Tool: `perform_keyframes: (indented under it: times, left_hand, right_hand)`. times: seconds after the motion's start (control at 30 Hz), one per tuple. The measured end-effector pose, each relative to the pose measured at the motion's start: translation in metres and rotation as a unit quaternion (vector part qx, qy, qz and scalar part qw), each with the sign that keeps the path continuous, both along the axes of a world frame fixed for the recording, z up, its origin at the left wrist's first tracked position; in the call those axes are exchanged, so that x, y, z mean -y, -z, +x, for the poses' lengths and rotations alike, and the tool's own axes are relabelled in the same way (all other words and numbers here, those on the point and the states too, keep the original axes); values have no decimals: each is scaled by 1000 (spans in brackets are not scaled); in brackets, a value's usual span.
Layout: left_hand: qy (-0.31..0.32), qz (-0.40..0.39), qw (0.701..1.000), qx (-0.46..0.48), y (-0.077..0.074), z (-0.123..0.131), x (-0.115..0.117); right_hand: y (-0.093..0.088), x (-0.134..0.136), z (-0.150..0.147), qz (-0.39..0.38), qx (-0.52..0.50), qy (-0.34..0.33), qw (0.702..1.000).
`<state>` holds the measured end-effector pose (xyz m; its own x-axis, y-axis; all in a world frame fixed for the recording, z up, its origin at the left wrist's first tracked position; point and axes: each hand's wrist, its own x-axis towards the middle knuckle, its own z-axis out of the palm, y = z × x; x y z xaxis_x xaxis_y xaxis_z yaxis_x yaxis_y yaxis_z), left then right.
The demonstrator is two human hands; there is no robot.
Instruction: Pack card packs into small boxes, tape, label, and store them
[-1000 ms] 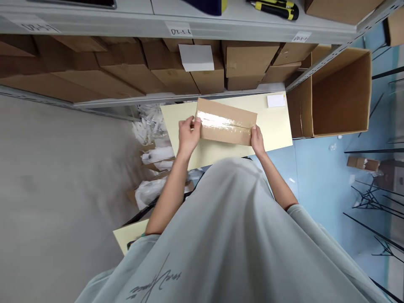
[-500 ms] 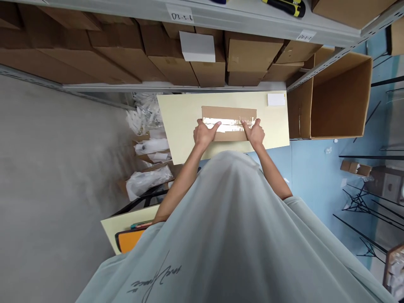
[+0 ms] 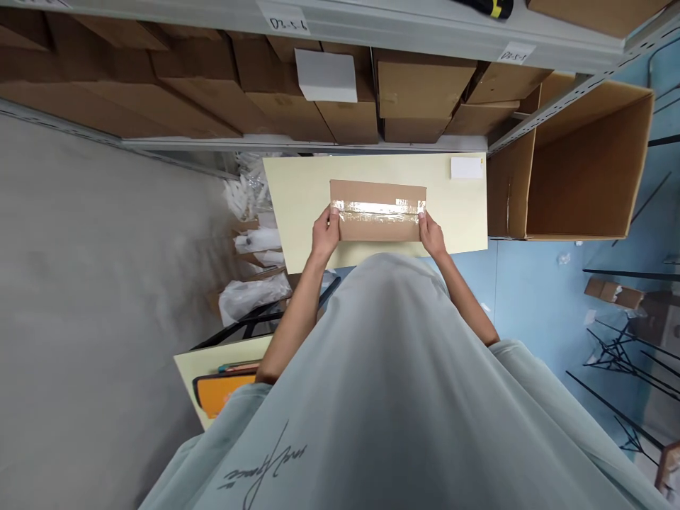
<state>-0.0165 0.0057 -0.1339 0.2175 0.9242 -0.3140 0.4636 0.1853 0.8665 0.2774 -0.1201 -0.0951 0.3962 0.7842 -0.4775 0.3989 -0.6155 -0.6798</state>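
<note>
A flat brown cardboard box [image 3: 380,230] with shiny clear tape along its middle is over the pale yellow tabletop [image 3: 297,191]. My left hand [image 3: 325,232] grips the box's left end, thumb on top near the tape. At the opposite end, my right hand [image 3: 431,234] holds the box the same way, with its thumb on the upper face. The fingers beneath the box are hidden. A small white card [image 3: 466,168] lies at the tabletop's far right corner.
Beyond the table stands a metal shelf [image 3: 319,144] packed with cardboard boxes [image 3: 425,88]. A large open carton [image 3: 584,170] is at the right. Plastic-wrapped items [image 3: 255,294] sit left of the table. An orange case [image 3: 220,393] rests on another pale surface at lower left.
Both thumbs have moved from the taped middle out to the box's ends. The box has shifted slightly left, and more of its tape shows.
</note>
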Motion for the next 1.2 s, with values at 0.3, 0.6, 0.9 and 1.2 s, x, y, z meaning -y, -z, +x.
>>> perform_keyframes:
  times: [0.3,0.6,0.9,1.2]
  left_hand:
    - [-6,-3,999,35,-1,13,-1]
    - [-23,-125,992,-10,42,42,28]
    - [-66,-171,983,12,55,55,31]
    - [-43,-7,996,79,3,53,17]
  right_hand:
    - [-3,3,53,126,-60,19,990]
    - [69,26,74,54,-95,66,992]
    - [113,22,81,55,-98,15,994]
    - [36,1,94,159,-32,-20,987]
